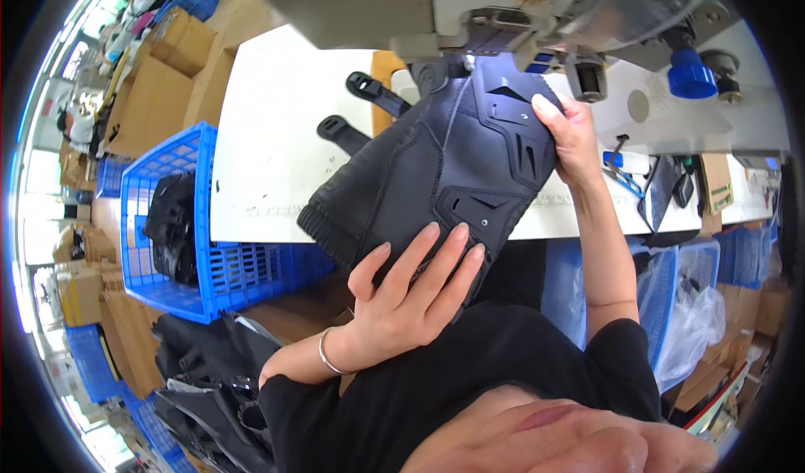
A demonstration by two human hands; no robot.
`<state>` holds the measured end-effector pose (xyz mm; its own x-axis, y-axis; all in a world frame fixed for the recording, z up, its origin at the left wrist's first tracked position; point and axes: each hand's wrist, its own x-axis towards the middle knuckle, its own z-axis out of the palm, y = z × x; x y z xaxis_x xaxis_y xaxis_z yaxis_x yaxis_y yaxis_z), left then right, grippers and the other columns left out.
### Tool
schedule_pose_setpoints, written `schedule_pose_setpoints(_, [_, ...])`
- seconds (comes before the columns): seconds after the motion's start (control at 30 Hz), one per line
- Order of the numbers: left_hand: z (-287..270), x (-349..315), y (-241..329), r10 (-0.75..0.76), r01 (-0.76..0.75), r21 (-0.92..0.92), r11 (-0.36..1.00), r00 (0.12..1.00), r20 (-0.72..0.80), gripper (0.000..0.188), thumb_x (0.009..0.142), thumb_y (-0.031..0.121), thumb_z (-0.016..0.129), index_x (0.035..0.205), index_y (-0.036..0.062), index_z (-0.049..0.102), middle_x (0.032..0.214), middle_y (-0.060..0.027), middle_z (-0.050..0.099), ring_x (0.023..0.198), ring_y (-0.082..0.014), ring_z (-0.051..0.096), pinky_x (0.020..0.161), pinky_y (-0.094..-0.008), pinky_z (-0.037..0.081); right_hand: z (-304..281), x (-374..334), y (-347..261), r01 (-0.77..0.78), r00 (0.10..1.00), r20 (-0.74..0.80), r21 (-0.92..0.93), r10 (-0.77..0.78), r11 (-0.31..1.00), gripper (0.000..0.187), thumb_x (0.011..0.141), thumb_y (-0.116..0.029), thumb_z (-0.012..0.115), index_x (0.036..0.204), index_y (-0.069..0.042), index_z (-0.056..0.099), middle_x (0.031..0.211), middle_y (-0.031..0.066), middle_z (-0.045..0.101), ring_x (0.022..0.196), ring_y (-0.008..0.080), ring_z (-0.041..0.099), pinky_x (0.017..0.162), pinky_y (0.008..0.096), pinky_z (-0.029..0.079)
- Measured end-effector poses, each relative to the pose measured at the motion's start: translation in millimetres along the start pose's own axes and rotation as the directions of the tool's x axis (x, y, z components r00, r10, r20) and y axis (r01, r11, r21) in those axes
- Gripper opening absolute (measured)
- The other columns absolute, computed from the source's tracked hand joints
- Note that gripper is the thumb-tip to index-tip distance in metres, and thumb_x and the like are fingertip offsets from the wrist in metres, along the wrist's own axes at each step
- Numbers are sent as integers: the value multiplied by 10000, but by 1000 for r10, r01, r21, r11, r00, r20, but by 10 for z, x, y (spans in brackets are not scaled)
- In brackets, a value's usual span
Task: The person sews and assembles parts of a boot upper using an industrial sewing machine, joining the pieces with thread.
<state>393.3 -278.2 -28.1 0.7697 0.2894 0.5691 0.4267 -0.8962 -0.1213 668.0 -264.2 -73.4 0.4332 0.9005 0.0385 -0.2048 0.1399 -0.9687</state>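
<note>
A black padded guard [419, 175], with moulded panels, rivets and a ribbed end, lies tilted across the middle, its upper part below the machine head [503, 33]. Two black straps with slotted ends [340, 133] stick out from its far left side. My right hand [579, 142] grips the upper right edge, thumb on top and fingers hidden beneath. Across the near side lie the fingers of my left hand [411, 297], slightly spread, holding the guard; its thumb is out of sight. A silver bangle [325, 354] circles my left wrist.
A white worktable [268, 137] extends behind the guard. At left stands a blue crate [210, 280] with black pieces inside; black material [210, 389] is heaped below. Blue-handled tools [625, 175] lie at right, above plastic-lined blue bins [658, 314]. Cardboard boxes [151, 96] stand far left.
</note>
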Motion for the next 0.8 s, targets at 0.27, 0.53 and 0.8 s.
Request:
schedule_pose_setpoints(0.27, [-61, 77, -69, -53, 56, -90, 994, 998, 39, 250, 792, 165, 587, 1019, 210, 681, 1124, 21, 627, 1069, -151, 523, 959, -348, 257, -10, 47, 10, -17, 999, -32, 3, 17, 1000, 201, 852, -205, 642, 906, -12, 637, 776, 5, 631, 660, 55, 563, 627, 209, 467])
schedule_pose_setpoints(0.53, [-99, 164, -148, -48, 53, -113, 992, 998, 46, 254, 778, 162, 596, 1011, 206, 684, 1128, 23, 625, 1058, -151, 524, 952, -341, 268, 55, 59, -9, -22, 996, -88, 19, 24, 1000, 179, 848, -191, 631, 892, -17, 636, 767, 1, 625, 639, 51, 552, 600, 207, 460])
schedule_pose_setpoints(0.8, [-140, 284, -298, -27, 39, -162, 986, 997, 71, 255, 769, 157, 579, 998, 179, 690, 1116, 9, 632, 1048, -160, 528, 952, -338, 275, 90, 126, -45, -48, 991, -119, 58, 55, 997, 109, 817, -101, 594, 879, -16, 624, 753, 9, 622, 626, 50, 554, 575, 198, 454])
